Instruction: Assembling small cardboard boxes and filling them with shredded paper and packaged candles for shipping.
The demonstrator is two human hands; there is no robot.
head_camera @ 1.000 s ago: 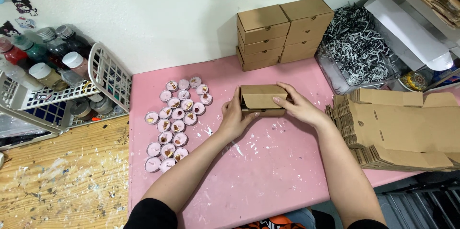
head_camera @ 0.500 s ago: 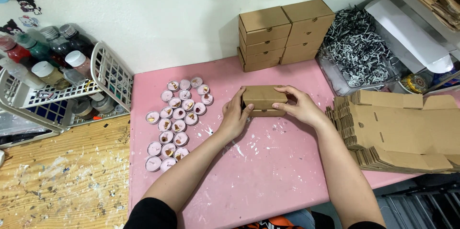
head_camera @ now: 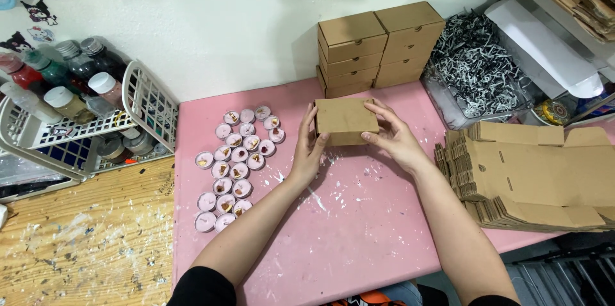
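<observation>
A small closed brown cardboard box (head_camera: 346,120) rests on the pink table (head_camera: 359,242). My left hand (head_camera: 309,149) grips its left side and my right hand (head_camera: 394,136) grips its right side. Just behind it stand two stacks of the same closed boxes (head_camera: 378,46) against the white wall. Left of my left hand lie several pink tealight candles (head_camera: 234,165) in a loose cluster.
A pile of flat unfolded cardboard boxes (head_camera: 532,174) lies at the right. A clear bin of black-and-white shredded paper (head_camera: 477,69) sits at the back right. A white wire basket with bottles (head_camera: 70,114) stands at the left above a paint-spattered wooden surface (head_camera: 77,248).
The box has been pushed slightly away from me, towards the stacks, with both hands staying on its sides.
</observation>
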